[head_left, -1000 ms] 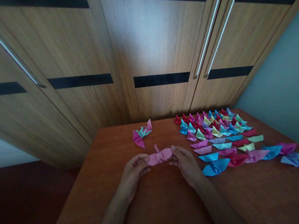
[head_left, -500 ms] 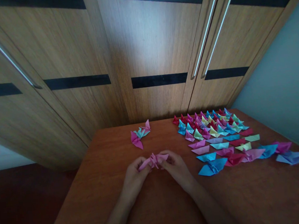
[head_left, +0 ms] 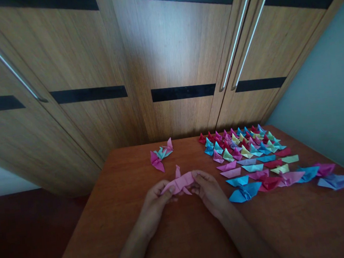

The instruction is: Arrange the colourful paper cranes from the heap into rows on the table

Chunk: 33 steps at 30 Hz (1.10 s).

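A pink origami crane [head_left: 181, 182] is held over the table between my two hands, its wings spread out flat to the left and right. One narrow point of it sticks up at the back and another juts out at the front. My left hand [head_left: 156, 199] pinches the left wing with the thumb on top. The right wing's end is gripped by my right hand [head_left: 207, 188], thumb on top and fingers curled beneath. Some fingertips are hidden under the paper.
Behind my hands lie a few folded cranes [head_left: 161, 153] in magenta, light blue and pink. Several rows of colourful folded paper pieces [head_left: 247, 148] cover the table's right part, with larger blue ones [head_left: 245, 192] near my right hand. A wooden wardrobe [head_left: 170, 52] stands behind the table [head_left: 115, 232].
The pink crane has been opened out: its wings now lie flat and wide, with points showing at back and front. My right hand has shifted slightly right.
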Tool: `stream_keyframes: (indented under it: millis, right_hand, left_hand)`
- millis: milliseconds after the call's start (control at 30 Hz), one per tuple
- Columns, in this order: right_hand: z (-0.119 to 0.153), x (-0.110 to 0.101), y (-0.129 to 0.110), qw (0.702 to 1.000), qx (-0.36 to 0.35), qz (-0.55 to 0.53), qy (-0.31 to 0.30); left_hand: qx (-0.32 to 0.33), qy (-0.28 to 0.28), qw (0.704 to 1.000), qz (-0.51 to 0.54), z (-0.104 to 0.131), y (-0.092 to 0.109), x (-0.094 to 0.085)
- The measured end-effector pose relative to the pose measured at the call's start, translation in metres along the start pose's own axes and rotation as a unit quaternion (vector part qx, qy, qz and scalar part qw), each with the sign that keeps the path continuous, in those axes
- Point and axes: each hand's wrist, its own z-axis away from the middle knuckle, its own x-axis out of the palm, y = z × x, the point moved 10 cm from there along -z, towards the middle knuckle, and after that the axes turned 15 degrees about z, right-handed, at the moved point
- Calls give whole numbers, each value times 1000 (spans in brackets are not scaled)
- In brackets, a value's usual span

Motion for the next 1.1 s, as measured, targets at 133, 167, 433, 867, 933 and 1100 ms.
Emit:
stream_keyframes:
  millis: [133,167,433,867,933,1100]
  right_hand:
    - [-1,-3,8,995,41,-87,0]
    - [-1,-3,8,994,45,-99,-2]
    - [-1,-11,8,994,55,-93,22]
    - [27,11,-50,892,-215,383,102]
    - [29,26,-46,874,-229,423,63]
    - [26,22,-45,868,-229,431,89]
  left_hand:
    - [-18,-12,999,36,1,-3,0]
    - [-24,-18,999,41,1,-4,0]
    - [-53,-29,997,49,4,2,-1]
    - [-60,157,985,26,0,-13,-50]
    - [-57,138,989,13,-1,-13,-43]
    - [-54,85,995,-28,-2,-13,-21]
